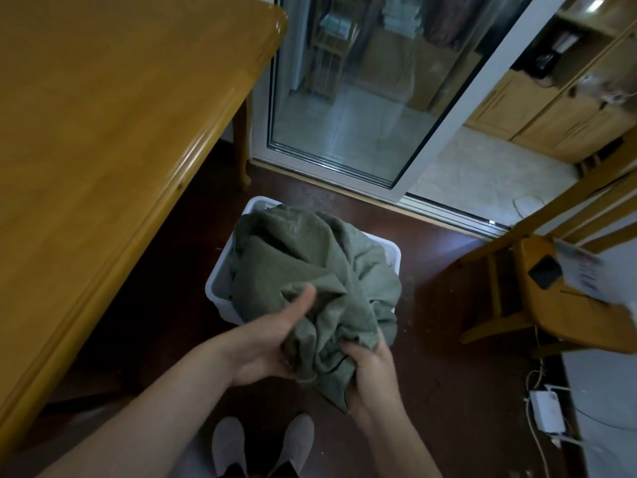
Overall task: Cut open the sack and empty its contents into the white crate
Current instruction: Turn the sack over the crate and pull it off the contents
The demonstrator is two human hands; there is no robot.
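Both hands hold the green sack (310,270) bunched over the white crate (220,288), which stands on the dark floor (448,391) between the wooden table (103,132) and the chair (551,305); the left hand (272,343) grips a fold of cloth with its thumb laid up along it, and the right hand (372,374) is clenched round the gathered near end. The sack droops into and across the crate, hiding most of the inside; only the left and far rims and a right corner show; what lies inside cannot be told. Two grey shoes (262,443) stand just below the hands; a glass sliding door (362,98) lies beyond the crate.
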